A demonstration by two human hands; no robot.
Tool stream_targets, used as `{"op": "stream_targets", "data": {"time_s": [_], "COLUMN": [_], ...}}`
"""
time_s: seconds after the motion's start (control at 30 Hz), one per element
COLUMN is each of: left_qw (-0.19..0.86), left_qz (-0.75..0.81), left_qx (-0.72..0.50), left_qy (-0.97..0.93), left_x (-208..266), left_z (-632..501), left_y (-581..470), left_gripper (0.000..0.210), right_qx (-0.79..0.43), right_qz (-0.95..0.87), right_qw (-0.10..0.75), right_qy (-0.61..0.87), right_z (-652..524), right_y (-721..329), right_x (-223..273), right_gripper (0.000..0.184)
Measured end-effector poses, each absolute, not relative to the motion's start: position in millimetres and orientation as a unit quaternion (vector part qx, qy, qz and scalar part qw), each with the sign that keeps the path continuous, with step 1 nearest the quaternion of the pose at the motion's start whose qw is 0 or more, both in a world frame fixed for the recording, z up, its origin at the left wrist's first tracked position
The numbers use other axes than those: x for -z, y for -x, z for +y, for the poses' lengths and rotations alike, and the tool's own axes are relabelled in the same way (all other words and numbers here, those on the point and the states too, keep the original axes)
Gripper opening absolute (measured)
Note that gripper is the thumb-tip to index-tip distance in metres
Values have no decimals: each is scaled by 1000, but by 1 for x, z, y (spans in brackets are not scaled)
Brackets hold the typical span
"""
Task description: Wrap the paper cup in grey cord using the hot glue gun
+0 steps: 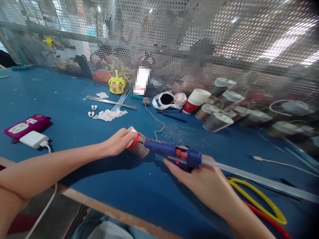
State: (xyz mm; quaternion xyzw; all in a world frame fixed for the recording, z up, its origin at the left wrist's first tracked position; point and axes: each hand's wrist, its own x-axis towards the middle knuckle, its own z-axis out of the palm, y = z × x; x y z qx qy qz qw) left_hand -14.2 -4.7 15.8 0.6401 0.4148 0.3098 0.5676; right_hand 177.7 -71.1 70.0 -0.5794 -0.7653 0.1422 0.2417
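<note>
My left hand is closed around a small paper cup lying tilted just above the table; its upper part is red and its lower part is covered in grey twine. A strand of twine runs from near the cup to a small ball of twine. In my right hand is a blue hot glue gun with a red light on and a long clear glue stick in its back. The gun's nozzle meets the cup's side; my fingertips are partly hidden behind it.
Beyond lie pliers, stacked paper cups and several twine-wrapped cups at right. A yellow crown-shaped piece, metal rods and a tissue packet are left. Yellow scissor-like handles lie near my right forearm. A perforated screen stands behind.
</note>
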Motion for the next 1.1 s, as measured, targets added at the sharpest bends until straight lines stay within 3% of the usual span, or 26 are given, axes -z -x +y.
{"op": "stream_targets", "data": {"time_s": [0.2,0.43,1.1], "left_qw": [557,630,608], "left_qz": [432,373,374], "left_qx": [-313,-318,-322], "left_qy": [-637,-602,-622], "left_x": [-13,-14,-11], "left_z": [-4,-4,-3], "left_y": [15,14,15], "left_gripper": [32,31,32], "right_qx": [-151,-159,-135], "right_qz": [-771,-781,-791], "right_qw": [242,239,221], "right_qy": [569,555,554], "right_z": [-71,-77,-78], "right_y": [-181,-184,-185], "right_x": [-61,-52,-54], "right_gripper": [18,14,15]}}
